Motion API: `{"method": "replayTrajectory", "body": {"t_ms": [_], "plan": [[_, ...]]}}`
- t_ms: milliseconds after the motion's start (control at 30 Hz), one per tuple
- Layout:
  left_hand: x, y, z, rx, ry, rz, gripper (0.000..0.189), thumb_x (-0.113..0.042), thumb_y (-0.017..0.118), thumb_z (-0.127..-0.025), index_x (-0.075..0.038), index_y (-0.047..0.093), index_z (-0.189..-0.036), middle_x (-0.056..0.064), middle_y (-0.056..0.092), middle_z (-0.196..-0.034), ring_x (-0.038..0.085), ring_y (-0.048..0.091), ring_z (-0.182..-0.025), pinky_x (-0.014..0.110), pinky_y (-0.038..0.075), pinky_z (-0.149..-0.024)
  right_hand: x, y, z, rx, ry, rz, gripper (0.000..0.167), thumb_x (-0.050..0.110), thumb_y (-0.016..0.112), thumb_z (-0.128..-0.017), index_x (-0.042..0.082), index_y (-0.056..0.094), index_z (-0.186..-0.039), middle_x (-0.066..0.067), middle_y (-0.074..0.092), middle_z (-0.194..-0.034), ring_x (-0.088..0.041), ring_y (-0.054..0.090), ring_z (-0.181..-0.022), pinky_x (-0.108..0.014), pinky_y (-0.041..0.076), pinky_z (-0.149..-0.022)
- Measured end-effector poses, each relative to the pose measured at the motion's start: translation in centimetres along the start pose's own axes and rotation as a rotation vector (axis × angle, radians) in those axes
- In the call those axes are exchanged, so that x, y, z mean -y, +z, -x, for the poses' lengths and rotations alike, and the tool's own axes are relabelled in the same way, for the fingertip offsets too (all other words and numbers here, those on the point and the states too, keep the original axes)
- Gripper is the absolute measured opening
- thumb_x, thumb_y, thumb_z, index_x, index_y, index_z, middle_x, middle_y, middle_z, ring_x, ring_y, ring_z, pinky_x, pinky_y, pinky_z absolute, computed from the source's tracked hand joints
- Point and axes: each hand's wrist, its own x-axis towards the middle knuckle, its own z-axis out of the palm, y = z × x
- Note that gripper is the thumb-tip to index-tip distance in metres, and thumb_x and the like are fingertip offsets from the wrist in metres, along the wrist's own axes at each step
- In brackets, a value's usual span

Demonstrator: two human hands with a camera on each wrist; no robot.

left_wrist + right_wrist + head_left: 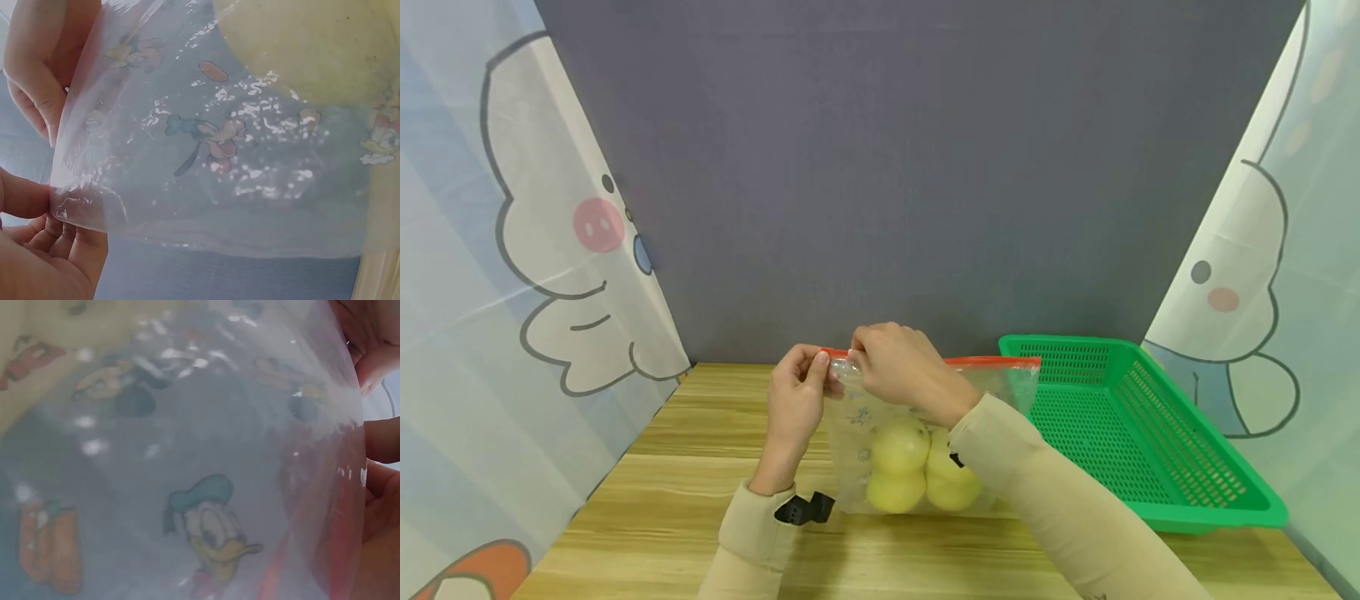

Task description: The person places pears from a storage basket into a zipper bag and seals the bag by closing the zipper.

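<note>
A clear zip bag with cartoon prints stands upright on the table, with several round pale-yellow fruits inside. Its red zip strip runs along the top. My left hand pinches the upper left corner between thumb and fingers. Close beside it, my right hand grips the red strip, its fingertips partly hidden behind the hand. In the left wrist view, a speckled yellow fruit shows through the film. A printed duck fills the lower middle of the right wrist view.
To the right, a green plastic basket stands on the wooden table, just behind the bag's right edge. A dark grey panel rises at the back. Printed curtains hang at both sides.
</note>
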Motion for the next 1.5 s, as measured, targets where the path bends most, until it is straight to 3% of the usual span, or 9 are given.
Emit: {"method": "replayTrajectory", "body": {"t_ms": [400, 900, 1500], "plan": [[0.0, 0.0, 0.0, 0.006, -0.001, -0.02, 0.014, -0.002, 0.055, -0.103, 0.009, 0.061, -0.099, 0.018, 0.061, -0.076, 0.015, 0.064, -0.059, 0.028, 0.058, -0.058, -0.9, 0.3, 0.9, -0.027, 0.01, -0.038, 0.016, 0.022, 0.059, -0.103, 0.011, 0.071, -0.103, 0.003, 0.067, -0.087, -0.008, 0.054, -0.062, -0.026, 0.047, -0.056], [0.4, -0.3, -0.2, 0.002, 0.061, -0.039, 0.016, -0.005, 0.056, -0.104, 0.01, 0.061, -0.1, 0.018, 0.063, -0.077, 0.015, 0.064, -0.06, 0.028, 0.058, -0.057, -1.2, 0.1, 1.0, -0.027, 0.02, -0.024, 0.017, 0.024, 0.059, -0.104, 0.013, 0.071, -0.105, 0.004, 0.066, -0.086, -0.007, 0.054, -0.06, -0.026, 0.047, -0.056], [0.3, -0.4, -0.2, 0.002, 0.053, -0.042, 0.017, -0.006, 0.057, -0.103, 0.009, 0.061, -0.1, 0.018, 0.063, -0.077, 0.015, 0.063, -0.06, 0.028, 0.057, -0.057, -1.5, 0.1, 1.5, -0.053, 0.039, -0.072, 0.017, 0.025, 0.061, -0.103, 0.012, 0.072, -0.103, 0.005, 0.064, -0.083, -0.009, 0.054, -0.06, -0.027, 0.048, -0.057]]}}
